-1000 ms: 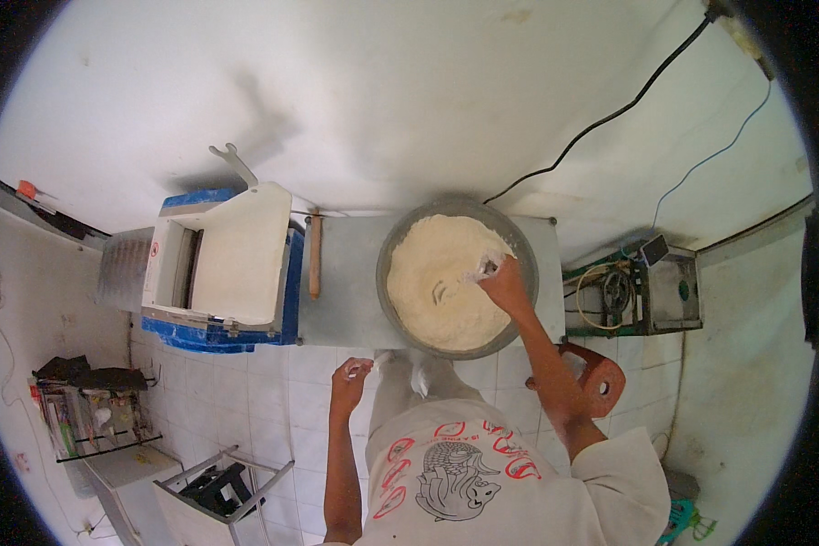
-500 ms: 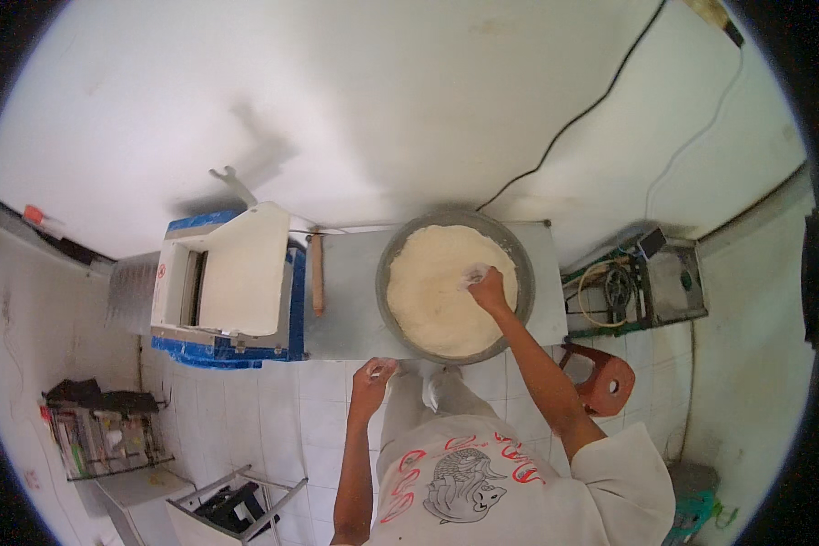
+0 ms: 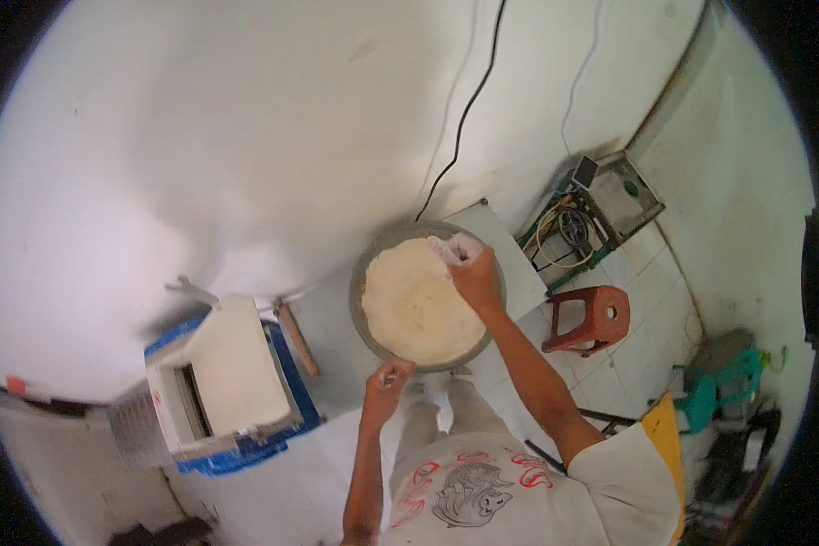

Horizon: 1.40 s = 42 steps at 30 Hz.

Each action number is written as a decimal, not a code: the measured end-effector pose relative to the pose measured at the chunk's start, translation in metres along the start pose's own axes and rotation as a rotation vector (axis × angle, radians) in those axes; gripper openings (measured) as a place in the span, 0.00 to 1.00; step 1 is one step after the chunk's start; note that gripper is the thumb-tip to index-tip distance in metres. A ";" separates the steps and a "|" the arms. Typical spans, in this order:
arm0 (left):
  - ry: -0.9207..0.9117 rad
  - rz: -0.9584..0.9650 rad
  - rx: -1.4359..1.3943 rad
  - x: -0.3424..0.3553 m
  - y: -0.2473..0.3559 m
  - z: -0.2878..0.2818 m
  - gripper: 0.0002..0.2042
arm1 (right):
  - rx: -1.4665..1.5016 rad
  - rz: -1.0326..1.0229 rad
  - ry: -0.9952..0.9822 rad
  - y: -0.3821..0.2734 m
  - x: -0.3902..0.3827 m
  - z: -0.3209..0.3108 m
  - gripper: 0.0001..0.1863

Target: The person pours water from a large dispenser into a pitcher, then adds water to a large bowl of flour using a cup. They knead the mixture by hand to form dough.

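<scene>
A wide grey round bowl (image 3: 363, 283) holds a pale floury mass (image 3: 414, 314) with a shallow swirl in its middle, on a metal table (image 3: 514, 268). My right hand (image 3: 473, 273) is over the bowl's upper right, fingers curled and dusted white; whether they hold anything is unclear. My left hand (image 3: 384, 389) is curled at the bowl's lower left rim, also floury; I cannot tell whether it grips the rim. A wooden rolling pin (image 3: 297, 337) lies left of the bowl.
A blue and white machine (image 3: 246, 373) stands left. A metal frame with a wheel (image 3: 573, 232) is at the upper right, with a red stool (image 3: 601, 318) below it and teal plastic furniture (image 3: 719, 391) farther right. A black cable (image 3: 464, 118) runs up the wall.
My view has turned, so the table now slants. My right hand has risen toward the bowl's far right, and my left hand has come up to the near rim.
</scene>
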<state>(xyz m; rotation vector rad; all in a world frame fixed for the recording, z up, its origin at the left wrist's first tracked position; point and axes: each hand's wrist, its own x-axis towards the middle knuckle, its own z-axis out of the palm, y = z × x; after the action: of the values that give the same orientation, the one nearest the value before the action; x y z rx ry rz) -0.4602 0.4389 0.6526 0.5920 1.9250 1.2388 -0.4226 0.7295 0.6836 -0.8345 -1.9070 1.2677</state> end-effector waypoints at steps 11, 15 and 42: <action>-0.302 0.066 0.009 -0.035 -0.010 -0.020 0.13 | -0.084 -0.018 -0.217 0.089 -0.087 0.016 0.37; -0.720 -0.005 0.216 -0.044 0.004 0.047 0.13 | -0.248 0.098 0.272 0.029 -0.161 -0.117 0.31; -1.268 0.312 0.709 -0.384 -0.208 0.810 0.25 | 0.118 0.673 1.722 0.170 -0.959 -0.562 0.34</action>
<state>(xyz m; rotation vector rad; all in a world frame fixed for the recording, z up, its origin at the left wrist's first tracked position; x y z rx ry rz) 0.4206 0.5260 0.4006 1.5950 1.0790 0.0800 0.5943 0.2860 0.4998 -1.7225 -0.1528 0.4405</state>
